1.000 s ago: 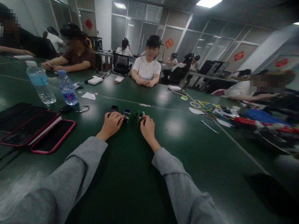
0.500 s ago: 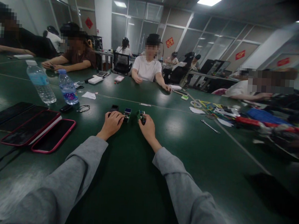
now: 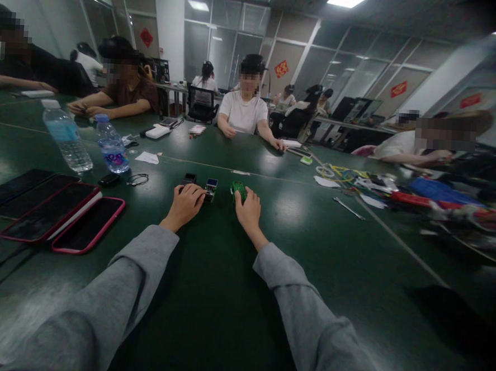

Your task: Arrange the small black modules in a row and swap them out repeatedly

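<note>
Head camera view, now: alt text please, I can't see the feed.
A right hand holds a green circuit board above or on a dark green table, while the left hand touches a board with a small screen. Two water bottles and phones stand or lie left.

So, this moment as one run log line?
left hand: at dark device and small-screen board | right hand: holding green circuit board | wrench: on table
</note>
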Motion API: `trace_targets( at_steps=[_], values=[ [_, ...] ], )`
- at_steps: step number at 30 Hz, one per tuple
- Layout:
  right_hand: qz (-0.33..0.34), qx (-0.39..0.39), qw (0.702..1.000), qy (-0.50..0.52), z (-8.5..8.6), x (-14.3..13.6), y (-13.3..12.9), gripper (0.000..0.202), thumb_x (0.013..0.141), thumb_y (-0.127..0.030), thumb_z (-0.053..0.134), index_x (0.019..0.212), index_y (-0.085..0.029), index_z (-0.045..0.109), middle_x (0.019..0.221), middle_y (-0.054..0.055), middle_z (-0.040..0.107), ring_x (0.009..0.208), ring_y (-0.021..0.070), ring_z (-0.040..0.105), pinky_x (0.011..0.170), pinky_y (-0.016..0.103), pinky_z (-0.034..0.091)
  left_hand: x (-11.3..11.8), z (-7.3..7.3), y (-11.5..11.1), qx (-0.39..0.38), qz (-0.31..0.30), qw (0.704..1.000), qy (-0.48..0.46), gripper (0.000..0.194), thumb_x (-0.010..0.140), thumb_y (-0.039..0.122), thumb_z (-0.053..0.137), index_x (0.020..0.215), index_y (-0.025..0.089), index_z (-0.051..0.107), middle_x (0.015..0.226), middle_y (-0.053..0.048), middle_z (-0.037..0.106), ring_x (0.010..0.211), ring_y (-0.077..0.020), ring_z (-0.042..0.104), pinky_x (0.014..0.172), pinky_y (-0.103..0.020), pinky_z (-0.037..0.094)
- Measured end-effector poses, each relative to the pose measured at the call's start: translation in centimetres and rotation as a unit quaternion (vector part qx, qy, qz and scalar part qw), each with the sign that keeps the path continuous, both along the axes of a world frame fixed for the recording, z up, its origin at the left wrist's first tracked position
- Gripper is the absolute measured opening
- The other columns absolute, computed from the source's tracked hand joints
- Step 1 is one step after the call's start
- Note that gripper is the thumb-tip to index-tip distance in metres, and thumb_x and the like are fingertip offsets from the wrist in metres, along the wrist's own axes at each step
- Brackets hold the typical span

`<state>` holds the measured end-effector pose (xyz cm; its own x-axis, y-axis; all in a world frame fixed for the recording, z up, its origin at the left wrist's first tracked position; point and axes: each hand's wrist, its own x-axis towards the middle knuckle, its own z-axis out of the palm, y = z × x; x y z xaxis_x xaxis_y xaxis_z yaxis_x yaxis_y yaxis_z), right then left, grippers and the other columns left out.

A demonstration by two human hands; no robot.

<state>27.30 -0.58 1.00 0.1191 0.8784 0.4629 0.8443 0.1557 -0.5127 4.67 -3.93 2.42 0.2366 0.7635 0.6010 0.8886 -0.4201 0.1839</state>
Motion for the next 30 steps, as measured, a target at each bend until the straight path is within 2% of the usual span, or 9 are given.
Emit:
trace_targets(
  at_steps=[3, 10, 13, 15, 18, 20, 22, 26, 30],
  values=[
    [0.016, 0.013, 0.999, -0.049, 0.0, 0.0, -0.2, 0.061, 0.094, -0.051, 0.046, 0.141, -0.013, 0.043, 0.121, 0.018, 0.056, 0.114, 0.0305, 0.050, 0.092, 0.042, 0.044, 0.0, 0.0, 0.0, 0.004, 0.000, 1.000, 0.000, 0.032, 0.099, 0.029, 0.036, 0.115, 0.024, 0.064, 0.116, -0.009, 0.066, 0.114, -0.0250, 0.054, 0.099, -0.047, 0.031],
    [0.055, -0.030, 0.994, -0.089, 0.8, -0.5, -1.6, 0.045, 0.092, -0.027, 0.050, 0.135, -0.017, 0.049, 0.115, 0.012, 0.054, 0.092, 0.0210, 0.059, 0.079, 0.033, 0.049, 0.0, -0.1, 0.0, -0.001, 0.005, 1.000, 0.005, 0.032, 0.099, 0.030, 0.037, 0.116, 0.024, 0.063, 0.117, -0.008, 0.066, 0.114, -0.0249, 0.054, 0.099, -0.047, 0.031],
    [0.084, -0.044, 0.991, -0.092, 1.8, -0.2, -5.2, 0.045, 0.089, -0.022, 0.049, 0.134, -0.016, 0.048, 0.117, 0.013, 0.053, 0.092, 0.0211, 0.060, 0.080, 0.035, 0.050, 0.0, -0.1, 0.0, -0.004, 0.005, 1.000, 0.001, 0.032, 0.099, 0.030, 0.037, 0.116, 0.024, 0.063, 0.117, -0.008, 0.066, 0.114, -0.0245, 0.054, 0.099, -0.046, 0.031],
    [0.136, -0.060, 0.985, -0.091, 2.4, 0.9, -9.4, 0.047, 0.088, -0.021, 0.048, 0.135, -0.018, 0.048, 0.119, 0.013, 0.053, 0.095, 0.0223, 0.060, 0.083, 0.037, 0.052, 0.0, -0.1, 0.0, -0.005, 0.007, 1.000, -0.005, 0.033, 0.099, 0.030, 0.036, 0.117, 0.024, 0.063, 0.117, -0.008, 0.066, 0.114, -0.0245, 0.054, 0.100, -0.046, 0.031],
    [0.226, -0.105, 0.965, -0.077, 2.4, 4.5, -17.5, 0.050, 0.086, -0.022, 0.047, 0.136, -0.027, 0.048, 0.127, 0.011, 0.053, 0.105, 0.0256, 0.060, 0.089, 0.044, 0.052, 0.0, 0.1, 0.0, -0.010, 0.010, 1.000, -0.016, 0.034, 0.099, 0.030, 0.035, 0.115, 0.024, 0.064, 0.117, -0.009, 0.066, 0.115, -0.0250, 0.054, 0.100, -0.047, 0.030],
    [0.226, -0.129, 0.964, -0.057, 1.7, 8.0, -22.3, 0.049, 0.085, -0.024, 0.049, 0.132, -0.035, 0.053, 0.133, 0.010, 0.052, 0.111, 0.0282, 0.059, 0.093, 0.049, 0.052, 0.0, 0.1, 0.0, -0.013, 0.006, 1.000, -0.020, 0.034, 0.099, 0.030, 0.036, 0.115, 0.025, 0.065, 0.117, -0.009, 0.066, 0.115, -0.0252, 0.054, 0.100, -0.047, 0.030],
    [0.208, -0.140, 0.968, -0.037, 1.0, 11.7, -25.4, 0.047, 0.084, -0.029, 0.052, 0.129, -0.040, 0.055, 0.133, 0.009, 0.053, 0.114, 0.0298, 0.059, 0.095, 0.052, 0.052, -0.1, 0.1, 0.0, -0.015, 0.003, 1.000, -0.023, 0.034, 0.099, 0.031, 0.036, 0.115, 0.025, 0.065, 0.117, -0.009, 0.066, 0.115, -0.0251, 0.054, 0.100, -0.047, 0.030],
    [0.145, -0.152, 0.977, 0.021, 0.8, 18.2, -26.6, 0.044, 0.083, -0.042, 0.057, 0.127, -0.040, 0.058, 0.128, 0.010, 0.059, 0.116, 0.0295, 0.060, 0.099, 0.051, 0.051, -0.1, 0.1, -0.1, -0.015, 0.009, 0.999, -0.027, 0.034, 0.099, 0.031, 0.036, 0.116, 0.024, 0.065, 0.117, -0.009, 0.066, 0.114, -0.0255, 0.054, 0.100, -0.047, 0.031],
    [0.031, -0.154, 0.974, 0.166, 2.5, 23.8, -25.3, 0.052, 0.074, -0.056, 0.066, 0.123, -0.038, 0.061, 0.126, 0.014, 0.062, 0.115, 0.0318, 0.061, 0.099, 0.047, 0.052, -0.2, 0.1, -0.4, -0.009, 0.016, 1.000, -0.022, 0.034, 0.099, 0.031, 0.036, 0.114, 0.024, 0.066, 0.116, -0.009, 0.066, 0.114, -0.0256, 0.054, 0.099, -0.048, 0.030]
  ],
)
